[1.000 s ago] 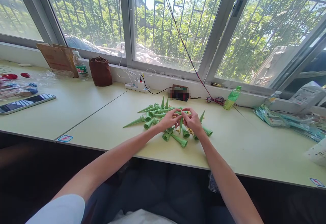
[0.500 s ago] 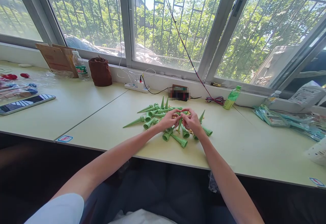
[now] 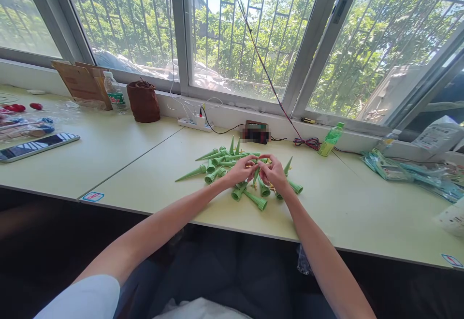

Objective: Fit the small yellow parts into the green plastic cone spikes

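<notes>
My left hand (image 3: 242,170) and my right hand (image 3: 273,171) meet over a pile of green plastic cone-shaped spikes. Between them both hands pinch one green plastic spike (image 3: 255,178), its point slanting down toward the table; the fingers hide its upper end. Around the hands lie several more spikes with wide threaded collars: one long spike (image 3: 191,173) at the left, one (image 3: 255,200) in front, and one (image 3: 295,186) by my right wrist. Two spikes (image 3: 232,145) stand point up behind. Small yellow pieces show among the pile, partly covered.
Along the back stand a brown pouch (image 3: 142,101), a water bottle (image 3: 114,93), a power strip (image 3: 195,124) and a green drink bottle (image 3: 331,140). A phone (image 3: 39,147) lies at left, with plastic packets (image 3: 387,165) at right. The table's front edge runs beneath my forearms.
The held spike's lower tip has swung slightly to the left. Both hands stay almost in place, still closed on it; the pile looks the same.
</notes>
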{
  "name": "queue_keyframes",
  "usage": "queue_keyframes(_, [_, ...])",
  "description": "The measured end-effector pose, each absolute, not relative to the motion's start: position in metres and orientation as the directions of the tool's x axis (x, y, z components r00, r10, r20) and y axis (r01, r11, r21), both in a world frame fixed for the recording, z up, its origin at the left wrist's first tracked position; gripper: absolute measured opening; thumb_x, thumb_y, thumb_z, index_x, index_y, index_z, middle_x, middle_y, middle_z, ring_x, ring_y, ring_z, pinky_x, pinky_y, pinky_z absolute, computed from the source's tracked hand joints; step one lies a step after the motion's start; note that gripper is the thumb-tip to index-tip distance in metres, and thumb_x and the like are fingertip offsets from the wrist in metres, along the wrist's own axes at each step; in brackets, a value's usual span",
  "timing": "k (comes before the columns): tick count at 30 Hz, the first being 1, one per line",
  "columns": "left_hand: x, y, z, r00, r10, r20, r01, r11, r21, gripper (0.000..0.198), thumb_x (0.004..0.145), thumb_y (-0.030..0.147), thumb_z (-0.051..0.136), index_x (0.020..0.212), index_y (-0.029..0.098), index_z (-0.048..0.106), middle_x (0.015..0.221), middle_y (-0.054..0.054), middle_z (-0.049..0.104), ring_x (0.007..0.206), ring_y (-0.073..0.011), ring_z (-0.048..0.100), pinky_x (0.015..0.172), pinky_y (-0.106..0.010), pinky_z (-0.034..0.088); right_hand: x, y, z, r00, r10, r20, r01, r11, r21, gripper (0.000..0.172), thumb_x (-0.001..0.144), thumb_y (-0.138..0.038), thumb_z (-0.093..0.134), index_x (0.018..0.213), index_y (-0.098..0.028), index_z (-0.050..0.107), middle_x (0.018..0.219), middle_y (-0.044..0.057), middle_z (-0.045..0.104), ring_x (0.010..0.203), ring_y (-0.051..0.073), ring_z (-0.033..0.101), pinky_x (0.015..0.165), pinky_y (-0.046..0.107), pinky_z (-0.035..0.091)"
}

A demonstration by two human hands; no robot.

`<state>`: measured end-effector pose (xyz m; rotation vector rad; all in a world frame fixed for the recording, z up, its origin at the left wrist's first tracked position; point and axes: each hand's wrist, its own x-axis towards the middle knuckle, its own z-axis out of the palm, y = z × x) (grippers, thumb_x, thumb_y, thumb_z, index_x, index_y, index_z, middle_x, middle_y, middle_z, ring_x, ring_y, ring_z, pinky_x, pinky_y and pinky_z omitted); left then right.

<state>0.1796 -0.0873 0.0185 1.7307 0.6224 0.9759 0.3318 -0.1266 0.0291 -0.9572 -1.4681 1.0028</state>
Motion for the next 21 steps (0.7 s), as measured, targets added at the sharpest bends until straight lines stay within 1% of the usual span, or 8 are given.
queue_keyframes(7, [0.1796, -0.0880, 0.0191, 0.536, 0.775, 0.334, -0.047, -0.368, 0.929, 0.043, 0.084, 0.048, 0.060, 0.111, 0.016, 0.053, 0.061, 0.004, 0.054, 0.041, -0.0065, 0.044, 0.042, -0.020, 0.038, 0.3311, -0.1283, 0.0313, -0.107, 0.949, 0.296, 0.077, 0.305, -0.949, 0.040, 0.080, -0.049, 0.061, 0.106, -0.023, 0.047, 0.045, -0.008, 0.052, 0.027, 0.008, 0.033, 0.029, 0.020, 0.028])
queue_keyframes(13, [0.1797, -0.0898, 0.0209, 0.533, 0.782, 0.325, -0.045, -0.357, 0.933, 0.046, 0.083, 0.049, 0.061, 0.113, 0.015, 0.053, 0.060, 0.004, 0.054, 0.041, -0.0062, 0.044, 0.041, -0.019, 0.038, 0.3312, -0.1278, 0.0306, -0.110, 0.950, 0.292, 0.096, 0.302, -0.948, 0.041, 0.080, -0.050, 0.060, 0.107, -0.023, 0.047, 0.046, -0.008, 0.051, 0.028, 0.009, 0.034, 0.029, 0.021, 0.030])
queue_keyframes(17, [0.1794, -0.0902, 0.0221, 0.546, 0.788, 0.284, -0.025, -0.323, 0.946, 0.047, 0.084, 0.049, 0.060, 0.115, 0.015, 0.054, 0.059, 0.003, 0.055, 0.041, -0.0066, 0.044, 0.041, -0.019, 0.037, 0.3311, -0.1276, 0.0301, -0.131, 0.945, 0.300, 0.079, 0.312, -0.947, 0.043, 0.080, -0.052, 0.061, 0.107, -0.023, 0.046, 0.045, -0.008, 0.052, 0.028, 0.009, 0.035, 0.028, 0.021, 0.030])
queue_keyframes(21, [0.1795, -0.0907, 0.0239, 0.560, 0.797, 0.227, -0.027, -0.256, 0.966, 0.052, 0.085, 0.047, 0.060, 0.123, 0.014, 0.052, 0.060, 0.002, 0.056, 0.042, -0.0072, 0.045, 0.041, -0.019, 0.037, 0.3312, -0.1282, 0.0310, -0.162, 0.938, 0.306, 0.087, 0.322, -0.943, 0.044, 0.080, -0.054, 0.062, 0.106, -0.023, 0.047, 0.045, -0.007, 0.053, 0.028, 0.009, 0.036, 0.029, 0.021, 0.028])
